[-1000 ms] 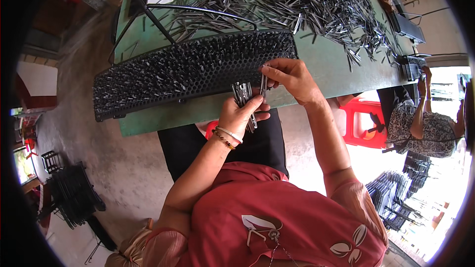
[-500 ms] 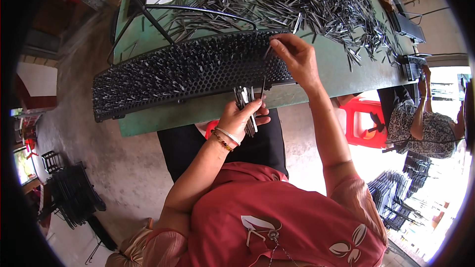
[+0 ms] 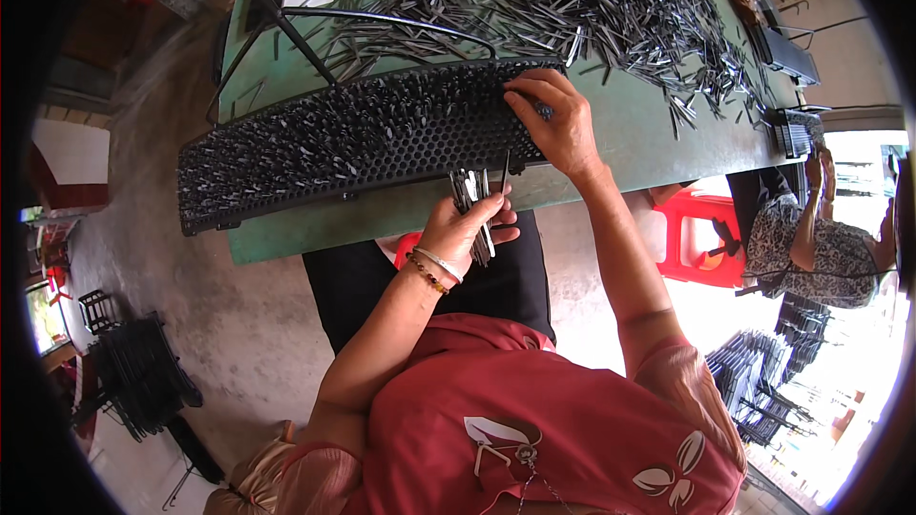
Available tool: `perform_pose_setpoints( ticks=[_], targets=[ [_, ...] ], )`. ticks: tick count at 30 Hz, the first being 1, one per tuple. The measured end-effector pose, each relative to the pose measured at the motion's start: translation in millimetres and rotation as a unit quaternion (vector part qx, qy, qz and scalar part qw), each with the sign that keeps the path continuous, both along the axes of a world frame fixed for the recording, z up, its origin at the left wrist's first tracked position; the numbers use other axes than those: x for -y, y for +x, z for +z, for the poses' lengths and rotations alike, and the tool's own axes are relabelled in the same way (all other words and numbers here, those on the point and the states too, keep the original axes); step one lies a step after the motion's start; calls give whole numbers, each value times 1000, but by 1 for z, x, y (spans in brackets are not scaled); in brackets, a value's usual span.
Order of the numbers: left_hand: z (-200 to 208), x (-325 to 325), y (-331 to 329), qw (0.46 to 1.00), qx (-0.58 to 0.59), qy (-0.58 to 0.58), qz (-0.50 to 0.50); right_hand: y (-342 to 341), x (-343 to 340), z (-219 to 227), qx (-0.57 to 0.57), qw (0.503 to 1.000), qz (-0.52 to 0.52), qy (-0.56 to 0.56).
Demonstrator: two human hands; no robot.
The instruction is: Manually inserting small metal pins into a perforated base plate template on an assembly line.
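Observation:
A long black perforated panel (image 3: 434,138) lies along the near edge of the green table, its left and middle parts bristling with dark strips (image 3: 286,138). Bare round holes show toward its right part. My left hand (image 3: 468,219), below the panel's near edge, is closed round a bundle of thin strips (image 3: 468,193). One dark strip sticks up apart from that bundle near the fingertips. Over the right end of the panel, my right hand (image 3: 555,122) has its fingertips pinched at the surface. Whatever lies between them is too hidden to make out.
A big heap of loose black strips (image 3: 572,0) covers the far side of the green table (image 3: 668,148). Black metal tubes (image 3: 305,48) rise behind the panel. At right are a red stool (image 3: 701,234) and another person (image 3: 811,238). Black frames (image 3: 143,377) stand at left.
My right hand has moved left and slightly down onto the panel's right part; the strip it held is no longer visible. My left hand stays nearly still with its bundle.

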State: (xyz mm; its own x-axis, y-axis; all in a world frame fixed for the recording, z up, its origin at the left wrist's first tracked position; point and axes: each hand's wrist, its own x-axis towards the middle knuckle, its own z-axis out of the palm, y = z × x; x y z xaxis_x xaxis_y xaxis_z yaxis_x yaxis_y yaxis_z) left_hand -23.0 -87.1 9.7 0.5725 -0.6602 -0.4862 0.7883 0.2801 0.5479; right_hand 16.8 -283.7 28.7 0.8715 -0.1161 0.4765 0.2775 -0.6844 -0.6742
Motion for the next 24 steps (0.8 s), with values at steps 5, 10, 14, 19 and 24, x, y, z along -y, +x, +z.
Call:
perform_pose_setpoints(
  ticks=[5, 10, 14, 19, 24],
  targets=[
    [0, 0, 0, 1000, -1, 5, -3, -3, -2, -2, 6, 999, -46, 18],
    [2, 1, -1, 1000, 0, 12, -7, -3, -2, -1, 4, 998, -50, -37],
    [1, 0, -2, 1000, -2, 6, -3, -5, -4, 1, 4, 999, -42, -26],
    [0, 1, -3, 1000, -3, -2, 1, -5, -5, 1, 12, 998, -54, -21],
    [3, 4, -1, 1000, -19, -4, 24, -5, -5, -4, 19, 996, -84, -8]
  ],
)
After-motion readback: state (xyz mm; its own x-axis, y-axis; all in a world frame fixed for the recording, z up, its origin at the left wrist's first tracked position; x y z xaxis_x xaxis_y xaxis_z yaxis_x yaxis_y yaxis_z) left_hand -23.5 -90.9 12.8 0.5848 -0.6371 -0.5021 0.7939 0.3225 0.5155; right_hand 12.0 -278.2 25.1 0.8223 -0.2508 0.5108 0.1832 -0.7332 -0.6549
